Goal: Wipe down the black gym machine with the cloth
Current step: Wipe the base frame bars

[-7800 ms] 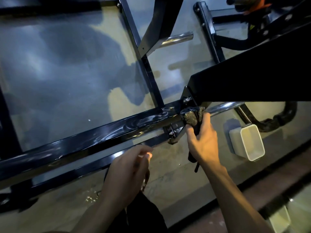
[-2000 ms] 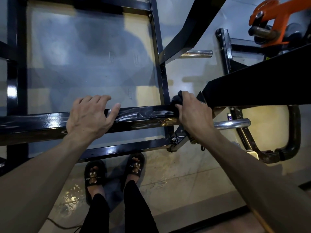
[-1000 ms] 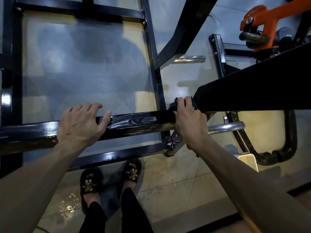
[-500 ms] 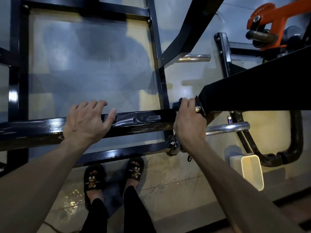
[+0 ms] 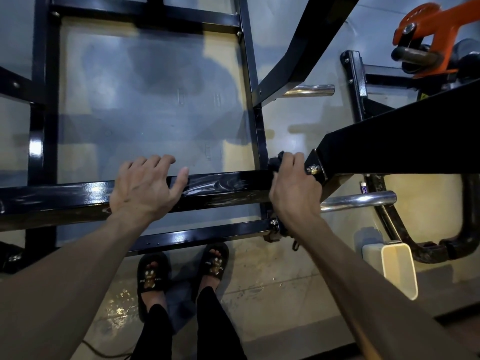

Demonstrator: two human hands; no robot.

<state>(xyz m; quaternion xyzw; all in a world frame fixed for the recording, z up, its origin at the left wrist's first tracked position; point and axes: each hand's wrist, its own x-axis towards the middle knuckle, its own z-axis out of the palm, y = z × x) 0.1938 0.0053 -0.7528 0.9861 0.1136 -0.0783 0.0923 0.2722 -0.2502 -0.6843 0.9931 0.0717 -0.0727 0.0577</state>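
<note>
The right hand [image 5: 292, 193] is gripping a dark cloth [image 5: 275, 162], fingers curled round it, pressing it onto the black gym machine [image 5: 223, 185] where the wet, streaked horizontal bar is meeting the angled arm's bolted bracket. The left hand [image 5: 145, 188] is resting spread and flat on the same bar, further toward its left end. Black slippers [image 5: 150, 274] below are showing a bear print; their lettering is too small to read.
</note>
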